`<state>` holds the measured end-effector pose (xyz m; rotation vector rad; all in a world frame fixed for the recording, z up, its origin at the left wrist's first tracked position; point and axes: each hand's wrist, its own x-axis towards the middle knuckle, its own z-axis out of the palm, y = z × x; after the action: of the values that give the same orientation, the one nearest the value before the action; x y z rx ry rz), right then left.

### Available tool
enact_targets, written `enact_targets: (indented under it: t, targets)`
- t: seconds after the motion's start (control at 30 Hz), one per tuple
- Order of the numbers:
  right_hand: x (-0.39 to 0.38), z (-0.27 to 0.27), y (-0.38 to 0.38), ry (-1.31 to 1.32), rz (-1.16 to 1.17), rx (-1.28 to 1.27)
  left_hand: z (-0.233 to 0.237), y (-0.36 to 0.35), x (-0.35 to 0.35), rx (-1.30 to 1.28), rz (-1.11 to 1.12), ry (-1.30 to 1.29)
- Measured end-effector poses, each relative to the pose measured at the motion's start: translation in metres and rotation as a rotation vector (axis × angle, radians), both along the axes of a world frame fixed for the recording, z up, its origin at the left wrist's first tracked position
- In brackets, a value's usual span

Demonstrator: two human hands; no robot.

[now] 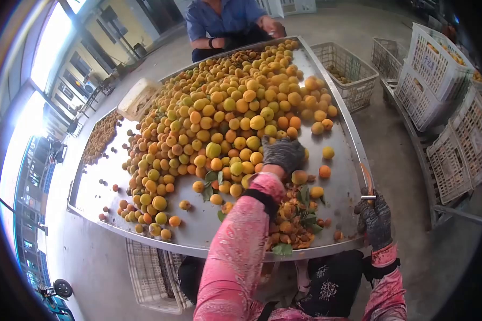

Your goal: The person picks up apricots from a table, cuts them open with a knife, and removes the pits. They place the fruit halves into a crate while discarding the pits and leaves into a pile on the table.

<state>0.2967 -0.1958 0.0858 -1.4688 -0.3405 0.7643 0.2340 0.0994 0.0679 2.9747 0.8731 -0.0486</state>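
Yellow and orange fruits (214, 115) lie heaped on a metal table (345, 184). My left hand (284, 154), in a grey glove, reaches into the right part of the heap; its fingers are partly hidden among the fruits. In a matching glove, my right hand (376, 218) is closed around a curved tool (367, 182) at the table's right edge. Between my hands, nearer to me, is a pile of split fruits (289, 219) with green leaves (307, 197). A few single fruits lie to the right of my left hand.
Across the table is a person in a blue shirt (225, 24). A white container (138, 99) rests at the left edge. Crates (353, 88) stand behind right, with stacked white crates (428, 69) on a rack (412, 134). Another crate (150, 278) is below the front edge.
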Motion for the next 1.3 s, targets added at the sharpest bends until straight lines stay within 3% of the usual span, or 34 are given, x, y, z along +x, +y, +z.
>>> enact_targets:
  t: [0.07, 0.13, 0.17, 0.23, 0.3, 0.33, 0.4, 0.47, 0.6, 0.67, 0.77, 0.9, 0.97, 1.1, 1.13, 1.3]
  targets:
    - [0.0, 0.002, 0.0, -0.018, 0.009, 0.012, 0.002, 0.004, -0.031, 0.011, -0.04, -0.001]
    - [-0.002, 0.006, 0.004, -0.015, 0.02, -0.026, 0.018, 0.001, -0.067, 0.063, -0.106, -0.29]
    - [-0.004, 0.007, 0.004, -0.01, 0.025, -0.064, 0.028, 0.004, -0.083, 0.065, -0.106, -0.291]
    - [-0.006, 0.002, 0.001, -0.059, 0.06, -0.077, 0.043, 0.013, -0.116, -0.156, -0.071, -0.486]
    - [-0.008, -0.003, -0.005, -0.106, 0.099, -0.096, 0.047, 0.021, -0.154, -0.05, 0.068, -0.558]
    - [-0.009, -0.005, -0.01, -0.115, 0.105, -0.125, 0.047, 0.024, -0.168, -0.053, 0.067, -0.56]
    - [-0.01, -0.009, -0.017, -0.131, 0.113, -0.154, 0.042, 0.026, -0.187, -0.078, 0.389, -0.375]
    - [-0.014, -0.014, -0.023, -0.485, 0.095, -0.202, 0.023, 0.027, -0.193, -0.093, 0.386, -0.335]
    - [-0.033, 0.016, -0.037, -0.593, 0.067, -0.157, 0.02, 0.013, -0.186, -0.046, 0.372, -0.371]
    - [-0.045, 0.044, -0.042, -0.222, 0.031, -0.189, 0.021, 0.01, -0.186, -0.005, 0.299, -0.435]
    - [-0.054, 0.051, -0.051, -0.061, -0.025, -0.008, 0.01, 0.017, -0.191, -0.015, 0.221, -0.472]
    - [-0.075, 0.071, -0.045, 0.047, -0.051, 0.016, 0.016, 0.007, -0.179, -0.069, 0.178, -0.348]
    - [-0.086, 0.072, -0.04, 0.184, -0.024, 0.159, 0.016, 0.007, -0.168, -0.018, 0.208, -0.507]
    - [-0.092, 0.067, -0.039, 0.261, 0.055, 0.212, 0.016, 0.03, -0.177, 0.077, 0.431, -0.598]
    - [-0.094, 0.061, -0.038, 0.273, 0.045, 0.233, 0.022, 0.032, -0.183, -0.064, 0.522, -0.554]
    - [-0.095, 0.034, -0.03, 0.34, 0.081, 0.191, 0.0, 0.046, -0.193, -0.156, 0.423, -0.441]
